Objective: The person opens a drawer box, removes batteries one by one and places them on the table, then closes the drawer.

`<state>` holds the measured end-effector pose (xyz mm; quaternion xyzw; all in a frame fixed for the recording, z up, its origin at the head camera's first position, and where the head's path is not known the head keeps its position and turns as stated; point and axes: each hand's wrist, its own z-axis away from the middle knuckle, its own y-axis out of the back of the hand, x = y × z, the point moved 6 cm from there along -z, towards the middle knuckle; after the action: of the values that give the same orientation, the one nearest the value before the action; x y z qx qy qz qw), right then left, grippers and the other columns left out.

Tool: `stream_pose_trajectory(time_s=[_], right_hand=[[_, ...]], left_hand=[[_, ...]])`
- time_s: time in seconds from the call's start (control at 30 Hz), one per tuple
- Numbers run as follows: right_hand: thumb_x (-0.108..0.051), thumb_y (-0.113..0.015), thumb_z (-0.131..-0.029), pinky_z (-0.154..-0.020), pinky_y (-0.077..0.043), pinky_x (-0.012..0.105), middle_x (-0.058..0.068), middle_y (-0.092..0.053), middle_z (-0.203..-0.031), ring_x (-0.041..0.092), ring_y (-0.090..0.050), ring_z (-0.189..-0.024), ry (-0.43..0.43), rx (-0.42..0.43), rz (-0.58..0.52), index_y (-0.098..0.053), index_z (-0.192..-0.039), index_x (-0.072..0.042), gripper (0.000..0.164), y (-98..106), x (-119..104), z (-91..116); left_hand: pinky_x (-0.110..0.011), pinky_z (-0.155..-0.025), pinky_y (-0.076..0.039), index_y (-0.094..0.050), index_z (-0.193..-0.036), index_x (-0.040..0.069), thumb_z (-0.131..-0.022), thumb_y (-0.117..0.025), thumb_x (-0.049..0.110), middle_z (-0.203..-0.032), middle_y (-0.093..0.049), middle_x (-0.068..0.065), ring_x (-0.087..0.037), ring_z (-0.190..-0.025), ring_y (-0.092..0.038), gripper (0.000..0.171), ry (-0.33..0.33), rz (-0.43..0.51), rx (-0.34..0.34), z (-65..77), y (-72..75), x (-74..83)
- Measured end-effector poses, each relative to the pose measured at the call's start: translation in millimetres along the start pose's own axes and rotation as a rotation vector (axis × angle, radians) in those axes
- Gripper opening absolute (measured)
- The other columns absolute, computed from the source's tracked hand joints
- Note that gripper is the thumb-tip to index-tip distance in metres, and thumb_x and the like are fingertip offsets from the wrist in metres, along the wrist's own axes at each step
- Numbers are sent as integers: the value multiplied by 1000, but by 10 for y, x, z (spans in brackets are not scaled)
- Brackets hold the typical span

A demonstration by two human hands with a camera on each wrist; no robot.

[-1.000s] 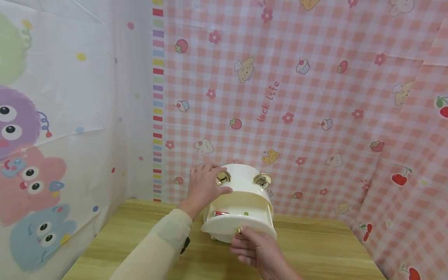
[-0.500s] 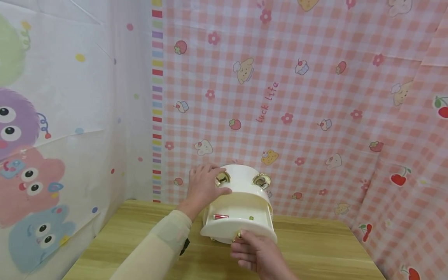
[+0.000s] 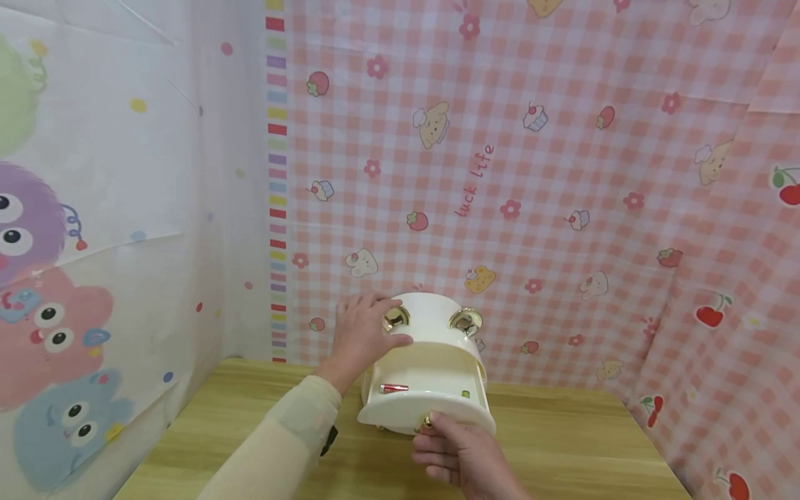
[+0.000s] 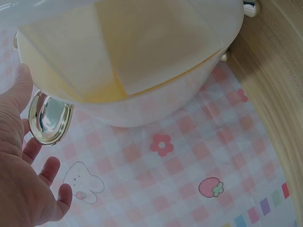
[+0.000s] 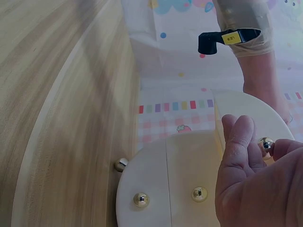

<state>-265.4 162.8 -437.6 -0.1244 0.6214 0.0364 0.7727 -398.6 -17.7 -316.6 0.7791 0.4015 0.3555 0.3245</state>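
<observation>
A cream-white rounded drawer box [image 3: 431, 309] with gold ears stands on the table. My left hand [image 3: 365, 337] holds its upper left side, with the thumb on the front edge and the fingers about the left gold ear [image 4: 49, 118]. With thumb and forefinger, my right hand [image 3: 465, 448] pinches the gold knob [image 3: 428, 421] of the pulled-out upper drawer [image 3: 400, 411]. Inside lie a small red cylinder with a silver end [image 3: 394, 389], like a battery, and a tiny green piece [image 3: 465, 394] near the right wall.
Below the drawer, the right wrist view shows two lower fronts with a left knob [image 5: 141, 199] and a right knob [image 5: 199, 194], plus a gold foot [image 5: 121, 164]. The wood-grain table [image 3: 562, 444] meets a pink checked cloth [image 3: 550, 264] close behind the box.
The drawer has come slightly further out with my right hand. Inside it, the green piece has slid to the right and the red cylinder has shifted a little forward. My left hand stays put.
</observation>
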Motion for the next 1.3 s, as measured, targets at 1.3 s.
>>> stream_pose_trajectory(time_s=[1.3], right_hand=[[-45,-64,-106,-57,-56,28,0,-78,-83,14,-74,-68,101,104,351,-76,-99,-1,46,101,-283,166]], left_hand=[[-58,-118,-37,-70,-141,29,-79,-88,61,-146,-63,-1,-33,-138,-54,72,-14,5,18,0,-11,-16]])
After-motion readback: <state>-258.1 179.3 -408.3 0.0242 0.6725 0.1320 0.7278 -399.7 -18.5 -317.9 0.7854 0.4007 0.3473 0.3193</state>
